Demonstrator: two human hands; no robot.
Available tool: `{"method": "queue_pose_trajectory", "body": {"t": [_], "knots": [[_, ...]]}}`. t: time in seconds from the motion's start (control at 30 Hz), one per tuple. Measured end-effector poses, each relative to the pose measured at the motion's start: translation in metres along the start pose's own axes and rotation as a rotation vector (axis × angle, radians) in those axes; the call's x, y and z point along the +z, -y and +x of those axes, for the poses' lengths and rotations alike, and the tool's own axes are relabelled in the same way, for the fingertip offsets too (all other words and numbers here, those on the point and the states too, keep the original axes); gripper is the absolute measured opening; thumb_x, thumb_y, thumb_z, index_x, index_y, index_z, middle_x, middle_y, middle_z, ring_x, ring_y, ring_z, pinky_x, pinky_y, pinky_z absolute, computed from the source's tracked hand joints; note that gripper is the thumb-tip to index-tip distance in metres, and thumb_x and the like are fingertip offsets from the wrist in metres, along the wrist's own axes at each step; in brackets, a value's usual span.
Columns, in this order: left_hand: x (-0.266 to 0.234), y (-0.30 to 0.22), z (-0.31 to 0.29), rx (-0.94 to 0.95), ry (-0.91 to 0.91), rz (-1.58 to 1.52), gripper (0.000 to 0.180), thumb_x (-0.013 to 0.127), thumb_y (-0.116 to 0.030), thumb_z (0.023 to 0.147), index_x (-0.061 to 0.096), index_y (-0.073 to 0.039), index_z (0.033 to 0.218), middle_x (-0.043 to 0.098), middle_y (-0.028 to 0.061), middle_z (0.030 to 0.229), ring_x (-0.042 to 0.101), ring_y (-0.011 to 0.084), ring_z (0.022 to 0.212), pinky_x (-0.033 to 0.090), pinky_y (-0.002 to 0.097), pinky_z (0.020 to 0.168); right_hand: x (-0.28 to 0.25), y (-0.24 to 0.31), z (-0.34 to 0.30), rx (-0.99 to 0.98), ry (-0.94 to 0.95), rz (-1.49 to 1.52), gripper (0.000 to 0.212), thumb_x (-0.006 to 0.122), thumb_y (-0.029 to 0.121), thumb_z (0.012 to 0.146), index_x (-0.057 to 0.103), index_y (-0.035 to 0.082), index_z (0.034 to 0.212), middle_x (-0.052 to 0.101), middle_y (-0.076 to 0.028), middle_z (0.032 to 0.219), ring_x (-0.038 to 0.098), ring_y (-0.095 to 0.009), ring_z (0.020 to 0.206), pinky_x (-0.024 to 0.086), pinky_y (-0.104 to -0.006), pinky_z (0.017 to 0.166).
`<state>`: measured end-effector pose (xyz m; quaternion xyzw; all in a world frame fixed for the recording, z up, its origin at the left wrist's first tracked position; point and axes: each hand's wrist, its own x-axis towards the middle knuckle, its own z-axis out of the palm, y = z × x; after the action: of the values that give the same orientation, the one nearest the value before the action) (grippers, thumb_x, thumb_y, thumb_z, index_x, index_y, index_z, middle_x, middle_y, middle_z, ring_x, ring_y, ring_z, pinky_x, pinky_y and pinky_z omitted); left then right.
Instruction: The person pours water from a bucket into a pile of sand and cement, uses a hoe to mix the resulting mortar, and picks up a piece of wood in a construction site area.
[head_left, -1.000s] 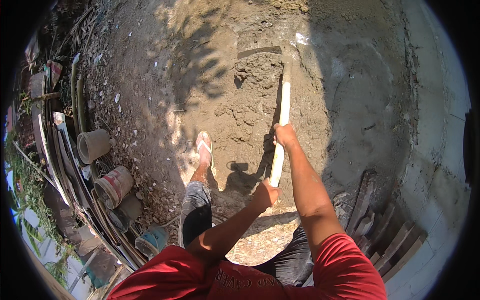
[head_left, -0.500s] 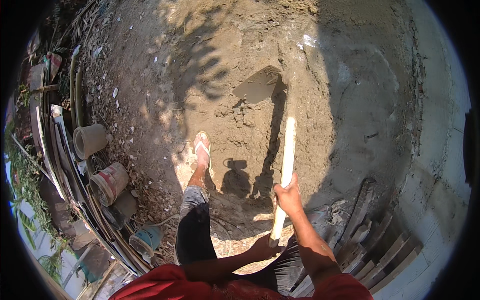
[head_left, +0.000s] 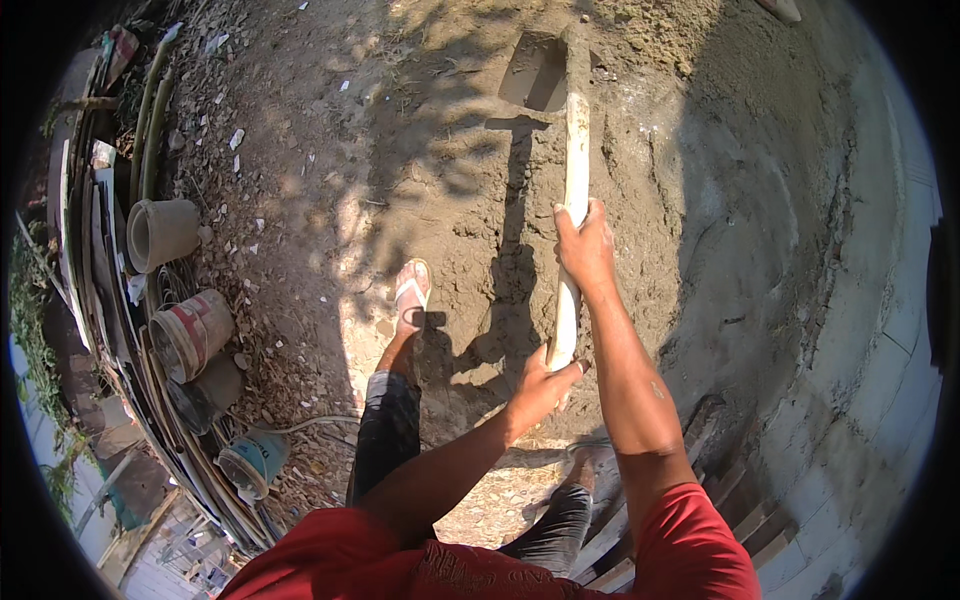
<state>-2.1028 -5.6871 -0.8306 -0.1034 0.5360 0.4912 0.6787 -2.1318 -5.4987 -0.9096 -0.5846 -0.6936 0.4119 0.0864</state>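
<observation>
With both hands I grip a hoe [head_left: 577,150] by its pale wooden handle. My right hand [head_left: 587,250] is wrapped round the middle of the handle, its arm stretched forward. My left hand [head_left: 545,388] is closed round the handle's near end. At the far end, the broad dark blade [head_left: 532,72] hangs off to the left, raised above the ground, with its shadow separate below it. Beneath lies damp, clumpy brown soil [head_left: 475,225], like wet mud or mortar mix.
Buckets [head_left: 162,235] stand at the left beside stacked boards and poles [head_left: 110,300]. A pale wall [head_left: 905,330] runs along the right. Wooden pieces [head_left: 765,525] lie near my right leg. My sandalled left foot [head_left: 411,290] stands beside the soil.
The hoe has swung up and forward, its blade rising from the soil. Both hands moved forward with the handle, and my arms are stretched further out.
</observation>
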Motion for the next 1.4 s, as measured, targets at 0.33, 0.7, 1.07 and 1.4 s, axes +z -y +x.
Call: {"method": "queue_pose_trajectory", "body": {"t": [0.33,0.7,1.07,1.4], "knots": [[-0.009,-0.087,0.079,-0.008,0.099,-0.335,0.018,0.068,-0.017,0.084,0.052,-0.010,0.090,0.049,-0.0009,0.065,0.048,0.0108,0.047,0.038,0.0282,0.038,0.076,0.071,0.192,0.191,0.369,-0.192,0.050,0.056,0.013,0.084,0.038,-0.006,0.126,0.068,-0.026,0.084,0.072,-0.033,0.071,0.057,-0.0482,0.061],[0.047,0.085,-0.053,-0.097,0.084,-0.292,0.023,0.070,-0.019,0.084,0.055,-0.006,0.096,0.055,0.0009,0.062,0.049,0.0117,0.046,0.038,0.0271,0.042,-0.012,0.010,-0.011,0.162,0.427,-0.517,0.070,0.055,0.023,0.088,0.024,-0.004,0.144,0.061,-0.033,0.116,0.062,-0.044,0.109,0.050,-0.0478,0.095],[0.019,0.341,-0.204,0.194,0.489,0.530,0.043,0.074,-0.023,0.084,0.060,-0.002,0.119,0.067,0.0123,0.104,0.062,0.0167,0.097,0.049,0.0334,0.081,-0.145,-0.033,-0.303,0.121,0.272,-0.049,0.045,0.063,0.011,0.082,0.043,0.000,0.121,0.062,-0.025,0.086,0.063,-0.045,0.078,0.050,-0.0479,0.072],[-0.086,-0.100,0.096,0.088,-0.001,-0.089,0.018,0.071,-0.011,0.081,0.054,-0.005,0.076,0.051,0.0013,0.058,0.049,0.0141,0.043,0.042,0.0316,0.039,0.133,0.116,0.153,-0.025,0.269,-0.153,0.053,0.059,0.029,0.089,0.045,-0.007,0.127,0.063,-0.031,0.113,0.062,-0.043,0.108,0.049,-0.0463,0.094]]}}
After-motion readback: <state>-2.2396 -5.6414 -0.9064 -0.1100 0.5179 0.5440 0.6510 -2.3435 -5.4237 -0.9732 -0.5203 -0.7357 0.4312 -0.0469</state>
